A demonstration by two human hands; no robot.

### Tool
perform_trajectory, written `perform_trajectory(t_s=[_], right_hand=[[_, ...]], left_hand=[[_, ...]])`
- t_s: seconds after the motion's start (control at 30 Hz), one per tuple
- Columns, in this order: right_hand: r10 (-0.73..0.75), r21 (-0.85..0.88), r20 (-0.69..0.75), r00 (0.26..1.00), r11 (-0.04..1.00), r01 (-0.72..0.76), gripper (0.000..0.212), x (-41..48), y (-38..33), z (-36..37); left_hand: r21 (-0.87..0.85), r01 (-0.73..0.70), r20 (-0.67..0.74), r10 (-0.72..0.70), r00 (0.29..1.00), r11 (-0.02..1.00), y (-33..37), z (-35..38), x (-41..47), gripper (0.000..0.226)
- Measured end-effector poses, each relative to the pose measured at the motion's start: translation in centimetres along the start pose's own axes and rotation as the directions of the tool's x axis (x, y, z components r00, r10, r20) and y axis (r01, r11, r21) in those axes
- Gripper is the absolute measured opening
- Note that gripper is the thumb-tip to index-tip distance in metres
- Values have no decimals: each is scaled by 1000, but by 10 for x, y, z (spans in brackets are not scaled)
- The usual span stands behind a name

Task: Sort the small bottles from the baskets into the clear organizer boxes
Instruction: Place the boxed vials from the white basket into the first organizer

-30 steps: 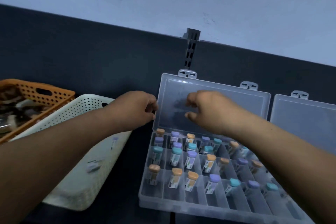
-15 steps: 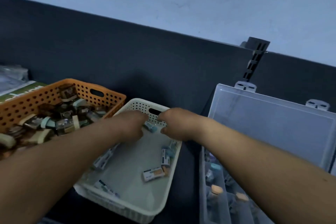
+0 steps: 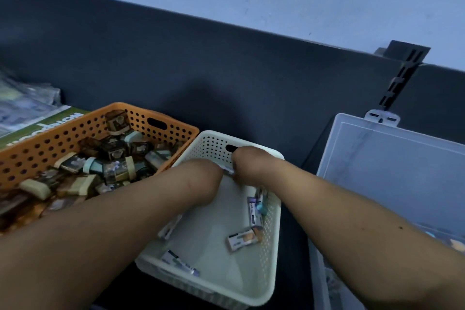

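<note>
Just behind my orange basket (image 3: 50, 143), a green pack (image 3: 63, 112) on the surface carries large white letters, tilted and partly cut off; I cannot make out a word. The labels on the small bottles (image 3: 242, 238) right of that basket are too blurred to read.

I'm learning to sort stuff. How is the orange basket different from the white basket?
The orange basket is heaped with dark chunky bottles; the white basket holds only a few slim labelled bottles lying flat. The left hand and right hand are in the white basket, not the orange basket. Both are perforated plastic with a slot handle, side by side.
</note>
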State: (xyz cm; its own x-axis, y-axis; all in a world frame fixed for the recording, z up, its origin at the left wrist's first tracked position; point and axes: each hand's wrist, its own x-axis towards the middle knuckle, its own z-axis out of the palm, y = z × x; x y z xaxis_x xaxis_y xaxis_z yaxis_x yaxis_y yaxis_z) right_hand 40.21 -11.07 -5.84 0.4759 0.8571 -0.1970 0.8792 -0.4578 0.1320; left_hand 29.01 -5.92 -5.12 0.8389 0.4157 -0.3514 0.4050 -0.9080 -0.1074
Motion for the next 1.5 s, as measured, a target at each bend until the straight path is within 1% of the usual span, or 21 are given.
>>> perform_trajectory(t_s=[0.07, 0.17, 0.23, 0.33, 0.43, 0.5, 0.6, 0.67, 0.73, 0.8, 0.83, 0.87, 0.9, 1.0, 1.07, 1.13, 1.2, 1.33, 1.43, 1.5], right_hand=[[20, 111, -31, 999, 994, -16, 9, -6, 8, -6], [39, 210, -82, 996, 977, -20, 16, -21, 20, -15], [47, 262, -113, 992, 965, -15, 17, -35, 28, -18], [68, 348, -161, 985, 938, -8, 17, -53, 39, -23], [91, 383, -224, 970, 924, 2, 19, -70, 49, -29], [111, 409, -262, 959, 912, 7, 18, -81, 56, -32], [148, 464, -313, 938, 886, 15, 14, -93, 70, -34], [184, 560, -324, 928, 828, 31, 12, -105, 81, -34], [212, 672, -319, 924, 738, 63, 11, -121, 95, -35], [239, 744, -312, 919, 664, 80, 12, -139, 109, -37], [251, 773, -312, 916, 628, 91, 15, -148, 117, -38], [264, 796, -312, 913, 597, 100, 17, -158, 125, -39], [274, 810, -316, 909, 577, 107, 18, -168, 132, -39], [320, 803, -329, 888, 589, 85, 15, -199, 159, -36], [341, 786, -330, 880, 615, 57, 15, -210, 173, -32], [374, 763, -318, 871, 646, 1, 9, -228, 191, -27], [396, 737, -304, 867, 674, -50, 5, -248, 208, -21], [408, 661, -279, 870, 738, -134, 8, -277, 233, -11], [416, 593, -258, 872, 781, -197, 11, -289, 251, 1], [414, 586, -233, 880, 782, -213, 10, -297, 260, 10]], left_hand=[[-57, 0, -12, -1, 1000, 998, -4, 1, 1, 32], [-108, 4, -10, -5, 1000, 994, -5, 0, 1, 28], [-162, -2, -15, -1, 1000, 987, -3, -1, 1, 32], [-302, -21, -25, 14, 1000, 953, 1, -3, 3, 45], [-412, -47, -40, 33, 999, 910, 10, -5, 7, 51], [-474, -72, -90, 33, 995, 877, 15, -8, 10, 45], [-498, -122, -178, 36, 983, 859, 19, -13, 10, 31], [-489, -149, -219, 45, 975, 859, 22, -18, 9, 24], [-498, -180, -262, 50, 964, 849, 27, -27, 5, 16], [-499, -217, -317, 57, 947, 839, 32, -39, 0, 7], [-512, -237, -341, 58, 938, 825, 35, -45, -2, 5], [-539, -269, -369, 64, 927, 798, 40, -52, -4, 8], [-588, -304, -392, 65, 918, 749, 45, -59, -7, 11], [-753, -380, -409, 70, 910, 537, 77, -79, -21, 9], [-791, -415, -424, 84, 902, 450, 95, -88, -29, 7], [-787, -475, -457, 145, 878, 393, 125, -93, -32, 7], [-763, -515, -478, 194, 856, 391, 156, -94, -30, 6], [-697, -557, -494, 261, 829, 451, 209, -96, -23, 7], [-666, -566, -487, 292, 823, 486, 243, -96, -20, 15], [-653, -554, -471, 297, 831, 516, 262, -93, -17, 16]])
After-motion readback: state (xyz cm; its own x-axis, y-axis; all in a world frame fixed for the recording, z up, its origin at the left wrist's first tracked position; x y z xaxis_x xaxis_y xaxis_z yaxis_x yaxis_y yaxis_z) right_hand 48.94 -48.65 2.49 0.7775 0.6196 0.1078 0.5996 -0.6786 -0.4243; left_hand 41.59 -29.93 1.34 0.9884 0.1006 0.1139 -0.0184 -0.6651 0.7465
